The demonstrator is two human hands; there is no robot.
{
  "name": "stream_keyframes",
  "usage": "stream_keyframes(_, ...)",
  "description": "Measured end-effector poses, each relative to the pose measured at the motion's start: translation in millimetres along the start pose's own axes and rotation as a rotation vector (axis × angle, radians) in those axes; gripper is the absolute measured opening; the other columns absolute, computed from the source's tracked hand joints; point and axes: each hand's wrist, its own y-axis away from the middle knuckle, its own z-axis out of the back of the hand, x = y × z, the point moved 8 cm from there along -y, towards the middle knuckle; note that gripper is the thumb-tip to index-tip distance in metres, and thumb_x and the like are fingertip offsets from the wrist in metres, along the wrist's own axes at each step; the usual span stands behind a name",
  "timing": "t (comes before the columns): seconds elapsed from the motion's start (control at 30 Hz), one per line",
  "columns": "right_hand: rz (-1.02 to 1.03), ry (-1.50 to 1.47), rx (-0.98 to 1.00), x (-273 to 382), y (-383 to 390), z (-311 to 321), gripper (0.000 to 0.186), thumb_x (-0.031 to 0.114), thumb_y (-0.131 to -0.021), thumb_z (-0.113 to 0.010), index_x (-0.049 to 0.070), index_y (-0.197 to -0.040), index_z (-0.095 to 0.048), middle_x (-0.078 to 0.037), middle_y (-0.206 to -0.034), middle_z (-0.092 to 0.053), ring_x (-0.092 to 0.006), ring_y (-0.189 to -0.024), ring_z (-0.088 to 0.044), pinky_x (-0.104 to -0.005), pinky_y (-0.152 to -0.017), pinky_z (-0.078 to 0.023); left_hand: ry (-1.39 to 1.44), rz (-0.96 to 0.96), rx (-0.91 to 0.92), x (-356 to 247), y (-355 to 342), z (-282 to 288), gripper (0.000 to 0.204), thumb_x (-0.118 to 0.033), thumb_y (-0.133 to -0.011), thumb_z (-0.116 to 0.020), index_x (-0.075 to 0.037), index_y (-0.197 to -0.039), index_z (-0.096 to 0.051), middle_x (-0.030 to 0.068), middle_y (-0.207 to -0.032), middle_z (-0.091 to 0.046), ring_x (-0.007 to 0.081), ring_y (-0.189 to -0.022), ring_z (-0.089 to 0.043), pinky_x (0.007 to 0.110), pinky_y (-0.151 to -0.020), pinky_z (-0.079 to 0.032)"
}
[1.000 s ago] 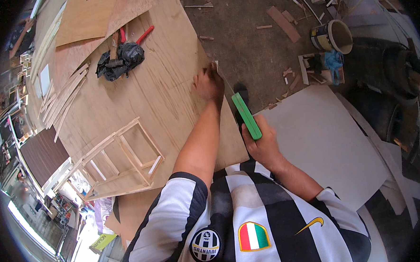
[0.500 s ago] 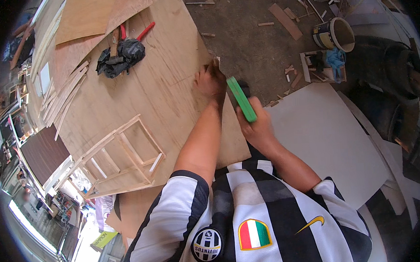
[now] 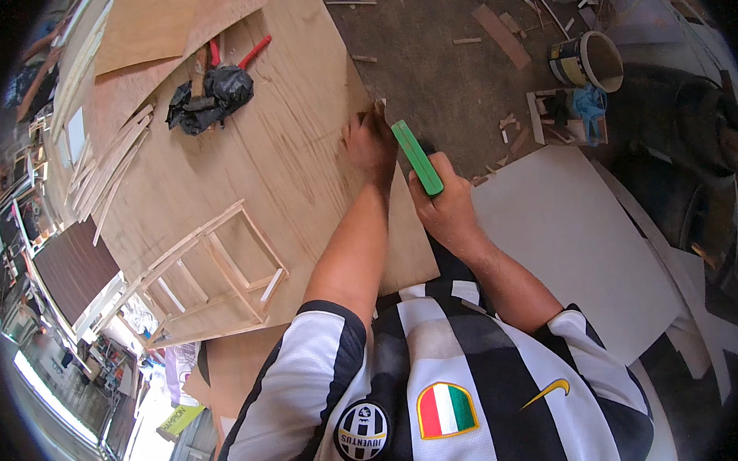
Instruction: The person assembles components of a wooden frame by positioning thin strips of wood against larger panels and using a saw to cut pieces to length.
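Observation:
At the right edge of a plywood-topped table [image 3: 295,101], my left hand [image 3: 370,143] is closed, fingers curled at the board's edge. The pale end of a small piece of wood [image 3: 381,103] pokes out beyond it; the rest is hidden. My right hand [image 3: 447,201] grips a long, narrow green hand tool [image 3: 416,157], seen from above. Its front end lies just off the table edge, beside my left hand. The underside of the tool is out of sight, so its exact kind is unclear.
On the tabletop lie a light wooden frame [image 3: 247,295], thin wood strips [image 3: 111,160], and a black plastic bundle [image 3: 228,86] with red-handled pliers [image 3: 255,51]. Beyond the right side are a white panel [image 3: 562,245], a bucket [image 3: 567,63], a scrap box [image 3: 538,121] and offcuts on the floor.
My right hand and the green tool have shifted slightly forward and to the left. My left hand stays at nearly the same place on the table edge.

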Motion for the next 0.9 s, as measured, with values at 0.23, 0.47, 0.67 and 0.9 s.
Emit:
stream_keyframes(0.23,-0.002,-0.002,0.008,-0.1,3.4,4.7,0.018,0.01,-0.094,-0.066,0.006,-0.1,-0.05,-0.029,-0.08,-0.063,-0.0521,-0.086,-0.063,-0.0541,-0.064,-0.05,-0.059,-0.027,-0.036,-23.5,-6.2,21.8,0.027,-0.038,-0.1,-0.06,-0.017,-0.097,-0.077,0.0006,-0.097,-0.069,0.0299,-0.094,-0.062,0.048,-0.084,-0.043)
stream_keyframes(0.47,0.029,0.015,-0.021,9.8,-9.1,4.4,0.021,0.013,-0.094,-0.068,0.004,-0.098,-0.049,-0.029,-0.083,-0.064,-0.0519,-0.087,-0.063,-0.0535,-0.064,-0.05,0.032,-0.014,-0.042,-10.4,-4.0,14.2,0.028,-0.038,-0.101,-0.059,-0.018,-0.1,-0.078,0.0026,-0.097,-0.069,0.0308,-0.094,-0.062,0.049,-0.086,-0.043)
stream_keyframes(0.67,0.025,-0.001,-0.029,9.9,11.7,9.6,0.02,0.013,-0.094,-0.068,0.004,-0.098,-0.05,-0.029,-0.082,-0.063,-0.0513,-0.085,-0.063,-0.0523,-0.063,-0.051,-0.081,0.027,0.04,-18.3,-8.9,21.0,0.028,-0.039,-0.101,-0.059,-0.019,-0.101,-0.078,0.0031,-0.097,-0.068,0.0307,-0.096,-0.061,0.048,-0.088,-0.042)
stream_keyframes(0.9,-0.021,0.049,-0.008,0.3,2.5,4.5,0.019,0.013,-0.094,-0.068,0.005,-0.098,-0.05,-0.027,-0.083,-0.064,-0.0511,-0.086,-0.063,-0.0516,-0.063,-0.05,0.001,0.006,0.068,-7.6,-2.7,12.3,0.024,-0.035,-0.1,-0.061,-0.02,-0.104,-0.078,0.0024,-0.096,-0.069,0.03,-0.097,-0.062,0.048,-0.088,-0.043)
